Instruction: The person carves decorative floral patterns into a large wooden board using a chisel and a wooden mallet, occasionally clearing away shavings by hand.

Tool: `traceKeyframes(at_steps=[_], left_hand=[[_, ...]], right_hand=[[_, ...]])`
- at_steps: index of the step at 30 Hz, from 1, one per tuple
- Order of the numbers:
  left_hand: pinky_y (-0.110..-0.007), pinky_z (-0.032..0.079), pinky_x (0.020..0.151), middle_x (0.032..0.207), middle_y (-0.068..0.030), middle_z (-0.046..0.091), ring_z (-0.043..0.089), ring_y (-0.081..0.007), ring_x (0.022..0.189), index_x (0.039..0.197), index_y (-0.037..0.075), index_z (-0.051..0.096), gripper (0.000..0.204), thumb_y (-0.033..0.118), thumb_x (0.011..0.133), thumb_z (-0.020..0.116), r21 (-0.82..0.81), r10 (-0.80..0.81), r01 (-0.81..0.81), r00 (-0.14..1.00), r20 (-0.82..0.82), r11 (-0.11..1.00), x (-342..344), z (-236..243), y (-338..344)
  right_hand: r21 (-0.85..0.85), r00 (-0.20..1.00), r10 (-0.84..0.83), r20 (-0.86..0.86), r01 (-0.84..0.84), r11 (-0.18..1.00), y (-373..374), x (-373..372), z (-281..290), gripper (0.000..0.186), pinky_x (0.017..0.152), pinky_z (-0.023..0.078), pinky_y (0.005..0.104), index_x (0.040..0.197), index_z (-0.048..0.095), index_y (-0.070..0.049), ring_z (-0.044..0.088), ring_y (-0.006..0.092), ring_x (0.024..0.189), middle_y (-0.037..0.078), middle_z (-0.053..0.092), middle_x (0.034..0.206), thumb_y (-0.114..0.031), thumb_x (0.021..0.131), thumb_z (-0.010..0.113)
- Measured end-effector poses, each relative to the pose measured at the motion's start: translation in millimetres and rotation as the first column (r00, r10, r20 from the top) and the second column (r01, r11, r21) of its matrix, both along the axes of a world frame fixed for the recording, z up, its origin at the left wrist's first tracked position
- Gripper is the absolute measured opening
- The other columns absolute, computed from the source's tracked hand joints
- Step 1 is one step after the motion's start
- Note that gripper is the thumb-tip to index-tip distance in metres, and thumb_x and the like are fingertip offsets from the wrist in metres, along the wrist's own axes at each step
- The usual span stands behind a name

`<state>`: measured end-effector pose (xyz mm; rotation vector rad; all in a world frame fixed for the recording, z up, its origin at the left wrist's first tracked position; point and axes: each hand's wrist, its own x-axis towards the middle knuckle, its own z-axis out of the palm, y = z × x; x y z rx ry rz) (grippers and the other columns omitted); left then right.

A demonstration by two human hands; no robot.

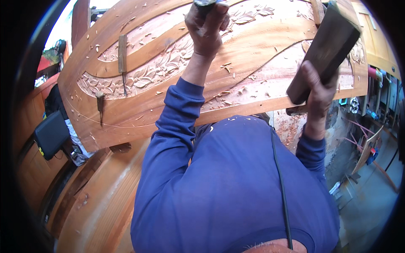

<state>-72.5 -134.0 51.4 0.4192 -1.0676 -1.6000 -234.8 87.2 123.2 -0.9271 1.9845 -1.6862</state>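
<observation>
A large carved wooden panel (139,120) lies before me, with leaf and flower relief (168,63) and many loose shavings on it. My left hand (206,31) is closed in a fist over the panel's far part, around a chisel (205,2). Only the grey butt end of its handle shows; the blade is hidden or out of frame. At the panel's near right edge, my right hand (320,90) grips a thick, dark wooden mallet (329,50), its block tilted up to the right with my thumb across its face. The two tools are well apart.
On the panel's left part lie a long wooden-handled chisel (122,55) and a shorter one (100,103). A black padded item (51,134) sits left of the panel. Planks (105,198) are at lower left. Clamps or bars (379,99) and a grey floor (367,211) are at right.
</observation>
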Motion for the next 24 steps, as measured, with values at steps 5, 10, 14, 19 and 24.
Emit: traceKeyframes(at_steps=[5,10,14,19,24], left_hand=[[-0.026,0.035,0.049,0.067,0.0001,0.05,0.045,-0.0092,0.054,0.089,0.007,0.058,0.026,0.027,0.098,0.07,0.01,-0.023,0.022,0.999,0.023,1.0,-13,-3,4],[-0.03,0.04,0.053,0.073,-0.0015,0.057,0.047,-0.0098,0.055,0.097,0.003,0.066,0.014,0.015,0.1,0.069,-0.173,-0.11,0.113,0.994,0.027,0.978,5,-12,-8],[-0.028,0.034,0.053,0.068,0.0018,0.052,0.044,-0.0076,0.056,0.086,0.002,0.063,0.015,0.01,0.097,0.071,-0.035,-0.204,0.208,0.975,0.082,0.978,7,3,0],[-0.026,0.034,0.048,0.065,0.001,0.049,0.045,-0.0087,0.053,0.086,0.008,0.058,0.022,0.021,0.098,0.07,0.106,-0.383,0.377,0.923,0.04,0.92,8,-15,-35],[-0.025,0.032,0.044,0.058,0.0049,0.048,0.041,-0.0048,0.046,0.077,0.01,0.059,0.023,0.012,0.096,0.072,0.243,-0.309,0.243,0.907,0.287,0.939,-15,9,-26]], right_hand=[[-0.22,0.751,-0.075,-0.656,-0.095,0.971,-76,-29,82,0.055,0.083,0.058,0.0342,0.139,0.06,-0.008,0.068,0.0187,0.098,0.008,0.069,0.113,-0.002,0.087,0.079],[0.243,0.255,0.377,-0.89,-0.433,0.868,-124,-12,80,0.063,0.073,0.058,0.0334,0.147,0.055,-0.018,0.066,0.0196,0.089,0.009,0.065,0.106,-0.004,0.088,0.075],[0.353,0.168,0.45,-0.877,-0.41,0.841,-121,-9,75,0.07,0.064,0.058,0.0327,0.153,0.052,-0.025,0.064,0.0203,0.081,0.01,0.062,0.101,-0.005,0.09,0.072],[0.232,0.239,0.335,-0.911,-0.374,0.898,-123,-7,66,0.071,0.065,0.059,0.0341,0.151,0.055,-0.024,0.069,0.0222,0.084,0.01,0.067,0.1,-0.001,0.086,0.072],[0.008,0.518,0.152,-0.842,-0.269,0.963,-117,-4,56,0.079,0.096,0.054,0.0391,0.146,0.052,-0.005,0.066,0.0295,0.113,0.016,0.066,0.126,0.0,0.074,0.084]])
